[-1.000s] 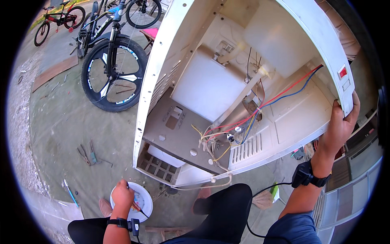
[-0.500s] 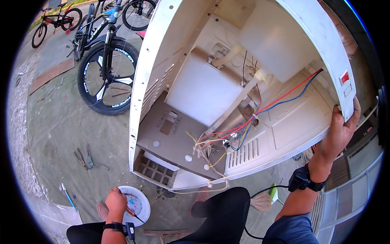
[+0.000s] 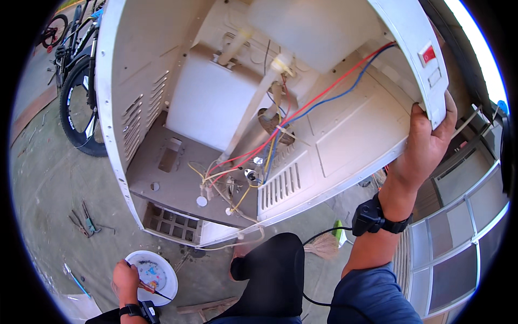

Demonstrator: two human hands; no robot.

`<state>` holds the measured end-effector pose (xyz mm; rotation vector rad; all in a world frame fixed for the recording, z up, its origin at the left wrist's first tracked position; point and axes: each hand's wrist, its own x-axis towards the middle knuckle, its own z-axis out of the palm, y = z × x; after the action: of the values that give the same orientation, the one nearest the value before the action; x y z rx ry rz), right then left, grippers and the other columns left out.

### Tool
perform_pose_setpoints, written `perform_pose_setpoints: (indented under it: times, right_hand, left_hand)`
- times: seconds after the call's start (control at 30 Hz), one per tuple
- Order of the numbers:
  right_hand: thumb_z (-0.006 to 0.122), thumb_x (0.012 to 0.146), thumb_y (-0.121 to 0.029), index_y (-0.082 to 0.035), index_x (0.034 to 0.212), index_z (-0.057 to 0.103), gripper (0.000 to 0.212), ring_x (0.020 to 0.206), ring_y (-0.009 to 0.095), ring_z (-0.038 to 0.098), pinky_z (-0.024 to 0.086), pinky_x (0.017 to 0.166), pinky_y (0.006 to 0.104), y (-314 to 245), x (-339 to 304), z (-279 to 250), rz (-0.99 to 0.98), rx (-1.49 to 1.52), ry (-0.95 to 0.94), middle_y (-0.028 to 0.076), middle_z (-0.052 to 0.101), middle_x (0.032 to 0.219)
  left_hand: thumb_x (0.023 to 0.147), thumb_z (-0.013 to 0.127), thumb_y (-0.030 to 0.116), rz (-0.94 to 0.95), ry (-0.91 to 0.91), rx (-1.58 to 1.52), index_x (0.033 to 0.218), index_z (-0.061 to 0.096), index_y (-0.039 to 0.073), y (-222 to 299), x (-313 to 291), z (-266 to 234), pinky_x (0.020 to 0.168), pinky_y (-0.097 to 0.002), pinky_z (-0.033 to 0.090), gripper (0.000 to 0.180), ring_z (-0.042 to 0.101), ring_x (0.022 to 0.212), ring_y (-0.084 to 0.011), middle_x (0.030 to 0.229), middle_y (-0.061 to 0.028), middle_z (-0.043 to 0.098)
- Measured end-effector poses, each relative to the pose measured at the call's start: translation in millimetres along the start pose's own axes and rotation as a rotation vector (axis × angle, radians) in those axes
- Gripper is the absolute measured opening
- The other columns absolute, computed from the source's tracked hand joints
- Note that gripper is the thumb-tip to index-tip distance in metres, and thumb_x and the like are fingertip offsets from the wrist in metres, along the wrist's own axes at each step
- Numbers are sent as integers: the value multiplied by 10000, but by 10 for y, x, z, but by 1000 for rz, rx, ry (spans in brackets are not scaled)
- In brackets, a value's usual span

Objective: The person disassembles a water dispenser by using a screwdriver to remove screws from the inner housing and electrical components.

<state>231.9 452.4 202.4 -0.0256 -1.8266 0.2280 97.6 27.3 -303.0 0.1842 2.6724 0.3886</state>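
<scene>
My left hand [image 3: 125, 282] is closed around a slim screwdriver [image 3: 154, 290] with an orange-brown handle and a dark shaft. It is held over the near side of a white bowl [image 3: 171, 274], which has small bits in its bottom. My right hand [image 3: 422, 141] grips the right front edge of a tall white appliance cabinet [image 3: 345, 186], just below a red rocker switch [image 3: 428, 54]; some fingers are hidden behind the panel. Inside the open cabinet are a white box [image 3: 208, 100], a metal cylinder [image 3: 245, 129] and red and blue wires [image 3: 315, 105].
Pliers [image 3: 89, 221] lie on the floor left of the cabinet, with a bicycle [image 3: 81, 102] behind them. A blue pen-like tool [image 3: 77, 281] lies at lower left. A broom head [image 3: 322, 245] and a low wooden stool [image 3: 208, 308] are near my legs. Window panels [image 3: 448, 237] stand at right.
The view has shifted, so the cabinet, bowl and bicycle sit further left in it. My right hand keeps its grip on the panel edge, and my left still holds the screwdriver over the bowl.
</scene>
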Motion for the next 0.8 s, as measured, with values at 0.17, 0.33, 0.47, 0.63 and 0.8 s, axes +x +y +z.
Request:
perform_pose_setpoints:
  times: [0.17, 0.33, 0.47, 0.63, 0.8]
  right_hand:
    - [636, 930, 10, -8, 1346, 516, 432, 1101, 133, 606, 473, 968, 271, -28, -27, 45, 8, 26, -6, 73, 627, 1219]
    - [682, 933, -7, -12, 1340, 517, 440, 1028, 93, 611, 486, 881, 219, -12, -21, 47, -54, 33, -40, 53, 639, 1178]
    - [672, 928, -5, -6, 1338, 516, 439, 965, 78, 608, 492, 823, 205, -6, -15, 73, -70, 53, -30, 45, 639, 1135]
    - [632, 917, 7, 2, 1338, 513, 437, 922, 76, 606, 495, 788, 203, -28, -21, 70, -39, 115, -46, 50, 633, 1103]
    - [620, 917, 11, 6, 1335, 515, 431, 948, 84, 608, 504, 811, 212, 10, -5, 57, -67, 130, -58, 59, 631, 1124]
  left_hand:
    - [832, 697, 165, -35, -46, -14, 946, 674, -29, 26, -16, -105, 826, -493, 547, 226, 681, 925, -416, 970, -243, 696]
    - [840, 717, 182, -40, -37, 5, 953, 674, -31, -18, -7, -82, 828, -496, 547, 245, 681, 922, -420, 980, -245, 695]
    - [844, 723, 197, -31, -23, 25, 951, 676, -26, -60, 7, -46, 818, -499, 546, 251, 682, 915, -417, 965, -238, 698]
    - [846, 725, 216, -19, -20, 25, 947, 678, -20, -83, 18, -32, 805, -504, 544, 261, 682, 900, -417, 945, -232, 701]
    - [845, 725, 221, 2, -3, 36, 931, 668, -19, -116, 35, -2, 795, -513, 542, 261, 680, 881, -426, 928, -233, 703]
